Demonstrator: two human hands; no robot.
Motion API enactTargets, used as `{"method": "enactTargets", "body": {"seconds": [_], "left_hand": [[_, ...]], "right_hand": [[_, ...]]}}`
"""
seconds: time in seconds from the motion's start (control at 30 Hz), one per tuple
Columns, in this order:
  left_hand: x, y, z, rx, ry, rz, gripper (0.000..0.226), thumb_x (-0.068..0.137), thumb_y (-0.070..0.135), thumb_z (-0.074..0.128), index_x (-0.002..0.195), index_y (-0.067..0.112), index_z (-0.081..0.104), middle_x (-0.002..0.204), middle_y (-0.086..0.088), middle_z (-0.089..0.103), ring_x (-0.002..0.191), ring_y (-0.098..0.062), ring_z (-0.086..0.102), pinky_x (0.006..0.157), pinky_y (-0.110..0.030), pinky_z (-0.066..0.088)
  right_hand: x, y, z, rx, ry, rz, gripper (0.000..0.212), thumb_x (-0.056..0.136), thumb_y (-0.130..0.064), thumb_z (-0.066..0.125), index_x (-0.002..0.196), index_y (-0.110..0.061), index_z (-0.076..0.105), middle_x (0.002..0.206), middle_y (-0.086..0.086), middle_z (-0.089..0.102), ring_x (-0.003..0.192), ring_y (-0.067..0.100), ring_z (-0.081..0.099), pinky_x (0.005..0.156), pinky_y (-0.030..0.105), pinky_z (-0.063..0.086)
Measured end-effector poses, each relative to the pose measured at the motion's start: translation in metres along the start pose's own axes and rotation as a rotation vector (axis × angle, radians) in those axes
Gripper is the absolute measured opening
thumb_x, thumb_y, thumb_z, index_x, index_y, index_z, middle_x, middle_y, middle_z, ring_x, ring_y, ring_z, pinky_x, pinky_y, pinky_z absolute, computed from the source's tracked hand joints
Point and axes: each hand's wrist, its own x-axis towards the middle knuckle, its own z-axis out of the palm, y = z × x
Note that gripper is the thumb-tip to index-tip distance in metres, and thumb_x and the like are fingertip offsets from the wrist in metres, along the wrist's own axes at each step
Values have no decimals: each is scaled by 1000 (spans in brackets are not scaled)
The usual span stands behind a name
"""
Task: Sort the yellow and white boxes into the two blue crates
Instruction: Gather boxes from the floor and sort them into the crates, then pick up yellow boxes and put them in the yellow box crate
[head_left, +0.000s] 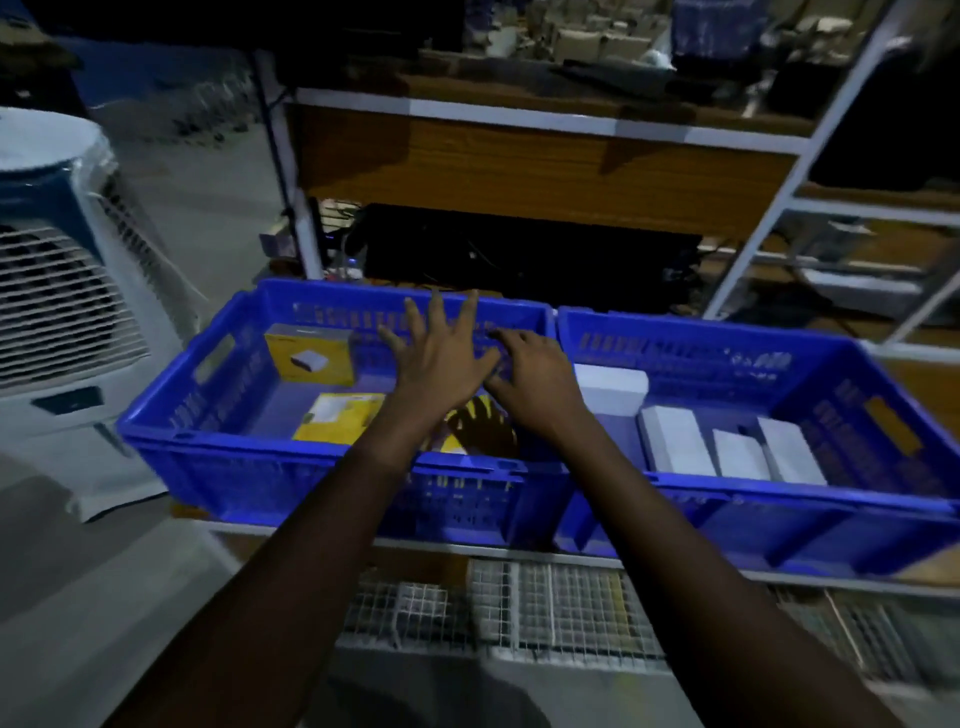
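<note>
Two blue crates are seen side by side on a white-edged shelf, their short walls touching. The left crate (171, 415) holds the yellow boxes: one yellow box (310, 355) stands upright near the far left corner, a second yellow box (340, 417) lies flat near the front wall, and a third yellow box (457, 439) is partly hidden under the left forearm, with a hand's shadow cast across it. The right crate (852, 395) holds the white boxes: one white box (613, 387) sits at the left end, and three more (675, 439) (740, 461) (792, 449) are lined up along the front wall, close together.

Both hands are held above the right part of the left crate. The left hand (441, 364) is flat with its fingers spread wide, and nothing is gripped. The right hand (535, 379) is just beside it, fingers loosely curled and apart, and nothing is held in its grip either. A white cooler (62, 312) is seen to the left.
</note>
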Motion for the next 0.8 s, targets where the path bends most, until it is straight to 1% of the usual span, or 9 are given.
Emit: {"method": "enactTargets", "body": {"seconds": [0.07,0.17,0.27,0.37,0.47,0.57,0.67,0.73,0.8], "left_hand": [[-2,36,12,21,45,111,81,92,61,44,154,36,-1,163,-12,-7,147,-43,-7,108,-73,3],[-10,86,31,8,64,239,83,91,60,45,154,37,-4,163,-12,-10,147,-44,-10,108,-73,3],[-23,135,49,-13,38,352,85,91,59,49,154,37,-4,163,-11,-11,147,-43,-10,108,-73,4],[-44,186,66,-31,-10,456,86,90,58,50,154,37,-3,163,-9,-10,148,-41,-10,109,-72,6],[-73,237,80,-54,-66,559,83,92,56,49,154,37,-4,163,-10,-11,148,-40,-11,111,-71,7],[-109,286,98,-62,-123,674,80,93,58,44,154,38,-3,163,-8,-11,148,-39,-10,111,-69,7],[-155,336,118,-63,-181,764,79,93,59,44,154,37,-1,164,-9,-8,148,-40,-8,111,-71,8],[-192,371,129,-80,-253,804,79,93,60,42,154,36,-2,164,-8,-9,149,-39,-9,111,-70,7],[-233,408,138,-99,-321,843,78,94,61,41,153,39,-5,164,-7,-10,149,-39,-10,111,-70,5]], "right_hand": [[-18,21,-14,-64,45,60,71,74,-50,36,135,-17,53,131,14,58,120,39,51,98,50,42],[-54,60,-35,-159,98,198,66,82,-50,43,141,-21,47,146,16,45,137,41,36,108,58,28],[-97,100,-58,-217,133,319,74,85,-65,30,146,-23,40,153,16,36,143,42,25,110,64,20],[-143,136,-85,-255,175,452,78,83,-67,24,147,-23,38,154,15,33,144,41,24,110,65,20],[-195,165,-110,-285,217,568,77,80,-65,32,144,-24,42,151,14,38,141,41,30,108,66,25],[-254,189,-129,-292,241,672,80,79,-67,33,145,-23,40,151,15,38,141,42,30,108,65,25],[-321,209,-147,-326,288,759,79,83,-64,33,148,-21,35,152,16,37,141,43,29,107,68,24],[-368,219,-159,-345,304,824,79,83,-62,32,151,-22,26,155,14,32,143,41,24,109,67,21],[-419,229,-169,-397,330,865,77,87,-56,37,153,-22,18,156,14,29,144,41,22,109,67,23]]}}
